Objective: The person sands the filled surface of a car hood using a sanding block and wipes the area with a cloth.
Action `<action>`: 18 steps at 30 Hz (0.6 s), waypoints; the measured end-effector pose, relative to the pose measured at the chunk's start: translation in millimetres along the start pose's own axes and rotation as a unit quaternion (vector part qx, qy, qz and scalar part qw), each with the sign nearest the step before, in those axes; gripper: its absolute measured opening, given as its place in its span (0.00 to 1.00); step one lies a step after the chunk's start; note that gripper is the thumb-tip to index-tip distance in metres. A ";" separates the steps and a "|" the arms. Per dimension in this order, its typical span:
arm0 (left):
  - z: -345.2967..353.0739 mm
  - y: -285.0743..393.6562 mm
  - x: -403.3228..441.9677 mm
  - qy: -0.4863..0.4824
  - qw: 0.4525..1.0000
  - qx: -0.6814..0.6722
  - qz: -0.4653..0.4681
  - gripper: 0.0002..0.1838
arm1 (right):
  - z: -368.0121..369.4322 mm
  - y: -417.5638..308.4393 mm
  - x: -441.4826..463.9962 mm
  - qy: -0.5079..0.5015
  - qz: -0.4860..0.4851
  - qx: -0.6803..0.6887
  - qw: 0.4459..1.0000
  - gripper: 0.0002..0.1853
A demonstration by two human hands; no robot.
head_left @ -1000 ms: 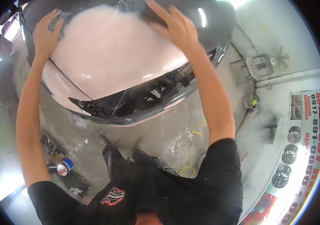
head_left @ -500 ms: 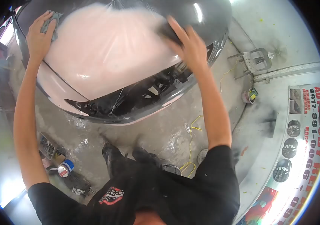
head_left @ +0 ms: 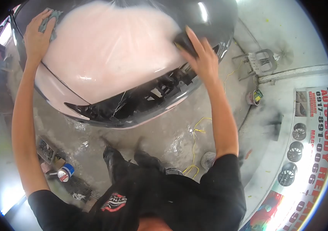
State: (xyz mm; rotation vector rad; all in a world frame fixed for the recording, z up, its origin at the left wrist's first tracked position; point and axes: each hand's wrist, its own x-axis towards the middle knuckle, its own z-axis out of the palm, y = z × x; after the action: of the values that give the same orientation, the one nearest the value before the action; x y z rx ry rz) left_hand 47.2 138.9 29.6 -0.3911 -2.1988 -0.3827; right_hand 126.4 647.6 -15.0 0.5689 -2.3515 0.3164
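Note:
A car hood [head_left: 114, 54] fills the upper view, with a large pale pink-white patch and dark glossy paint around it. My left hand [head_left: 35, 41] rests at the hood's left side, fingers closed on a crumpled grey-green cloth [head_left: 53, 22]. On the opposite side, my right hand [head_left: 205, 59] grips a dark sanding block [head_left: 185, 43] where the pale patch meets the dark paint. The block seems to touch the surface; its underside is hidden. Below the hood, the car's front opening [head_left: 133, 98] exposes black inner parts.
A grey chair [head_left: 262, 61] and a bucket [head_left: 253, 97] stand along the right wall. A yellow cord [head_left: 194, 148] snakes over the concrete floor. At lower left are a blue-labelled can [head_left: 66, 172] and a tray [head_left: 46, 150]. A printed banner [head_left: 306, 154] covers the right wall.
My right hand has slid the dark block right and slightly down along the hood's edge. My left hand and the cloth have stayed at nearly the same spot.

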 end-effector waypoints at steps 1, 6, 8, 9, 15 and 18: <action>-0.7 1.0 1.4 -0.001 1.000 0.001 -0.004 0.18 | -2.2 -6.7 -12.3 0.023 0.009 0.019 1.000 0.35; -1.7 1.3 2.0 -0.014 1.000 0.022 -0.010 0.18 | 31.7 -2.9 101.9 0.021 -0.099 0.022 0.995 0.30; -2.8 2.3 1.2 -0.008 1.000 0.026 -0.007 0.18 | 6.3 -32.6 134.7 -0.072 -0.056 0.046 0.995 0.37; -4.0 1.4 3.8 -0.001 1.000 0.026 -0.002 0.18 | 3.9 -32.0 135.7 -0.081 -0.051 0.047 0.994 0.37; -0.5 -3.0 1.5 -0.008 1.000 0.021 0.008 0.18 | 14.6 -6.9 -71.3 0.071 0.096 0.059 0.991 0.40; -1.0 -3.8 1.3 -0.015 1.000 0.010 -0.004 0.18 | 27.0 -48.6 -105.2 0.134 0.179 0.051 0.973 0.43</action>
State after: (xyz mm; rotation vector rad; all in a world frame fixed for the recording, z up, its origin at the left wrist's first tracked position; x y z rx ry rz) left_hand 45.6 135.3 30.8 -0.3803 -2.2316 -0.3605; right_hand 204.7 628.0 -102.5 0.1322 -2.1715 0.6404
